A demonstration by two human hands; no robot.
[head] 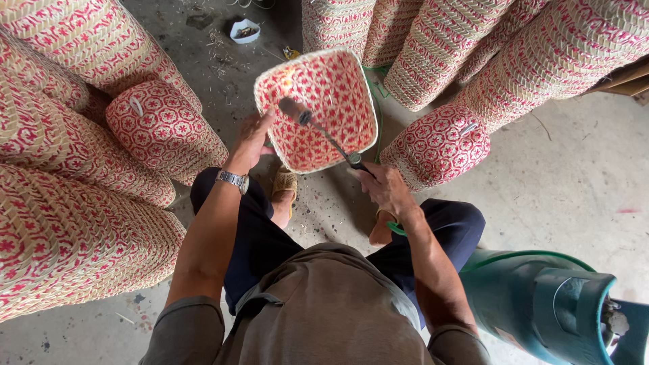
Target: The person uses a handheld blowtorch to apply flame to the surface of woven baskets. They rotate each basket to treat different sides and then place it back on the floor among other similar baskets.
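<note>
Head view: left hand [251, 140] grips the rim of the red-patterned woven basket [318, 111], tilted open toward the camera. Right hand [385, 189] is closed around a torch wand [328, 138], flame at the basket's upper left inner wall. Gas cylinder [541, 304] sits right of the basket. Risk: lingering flame scorches the weave; stacked baskets [74, 135] nearby could catch.

Even, soft daylight, no hard shadows. Small flame glare inside the woven basket [318, 111], upper left. Torch tip there slightly blurred. Wide-angle bending twd edges around basket; rest sharp.
</note>
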